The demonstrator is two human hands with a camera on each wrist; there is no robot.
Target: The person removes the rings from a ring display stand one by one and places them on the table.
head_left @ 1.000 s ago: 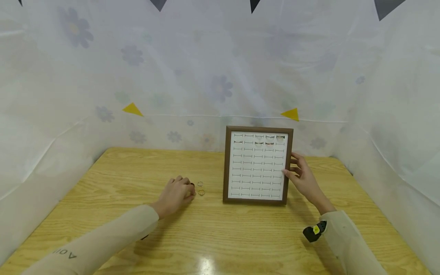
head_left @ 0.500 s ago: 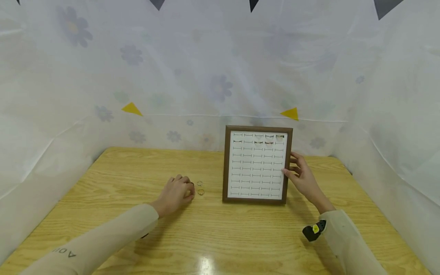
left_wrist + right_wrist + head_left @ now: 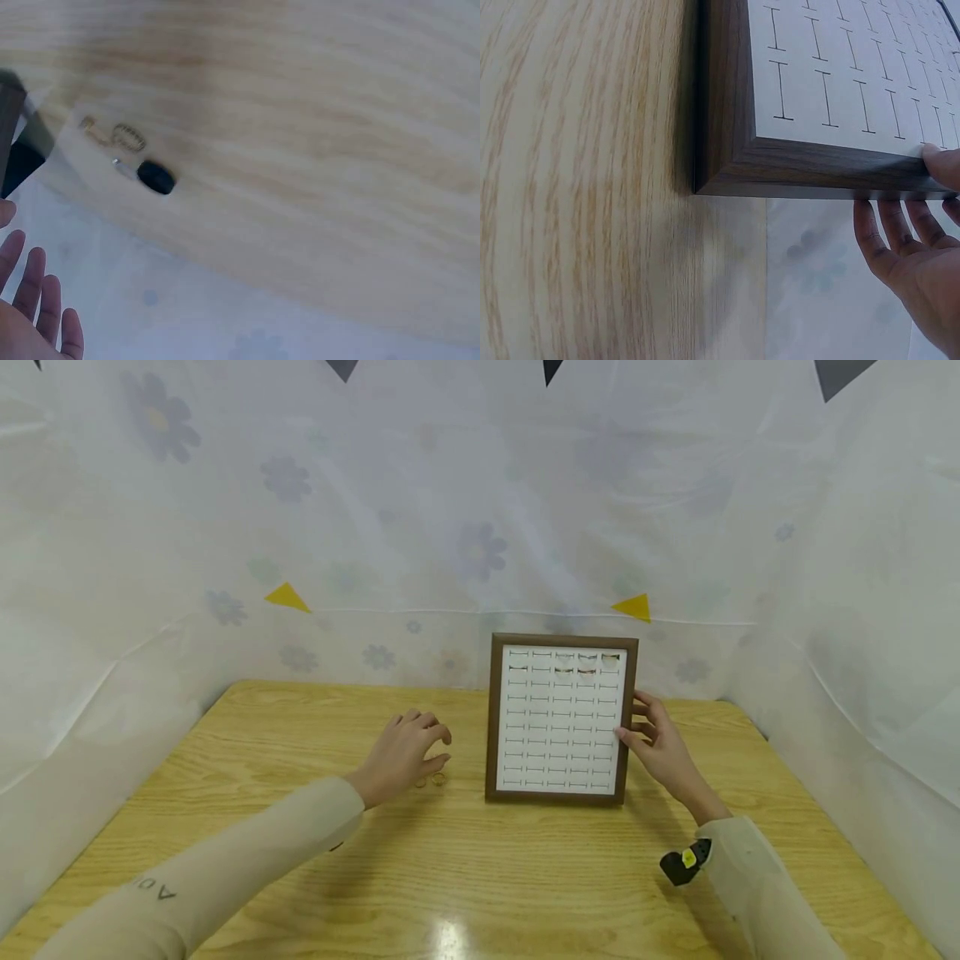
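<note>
Rings — two small gold ones lie on the wooden table, just left of the ring display board, w/ a small dark ring beside them in the left wrist view. Left hand hovers above them, lifted off the table, fingers loosely spread, holding nothing. Board stands upright near the table's back edge; brown frame, white insert w/ rows of slots, a few rings in the top rows. Right hand steadies the board's right edge — thumb on the front of the frame, fingers straight behind it. White floral sheet encloses the table.
</note>
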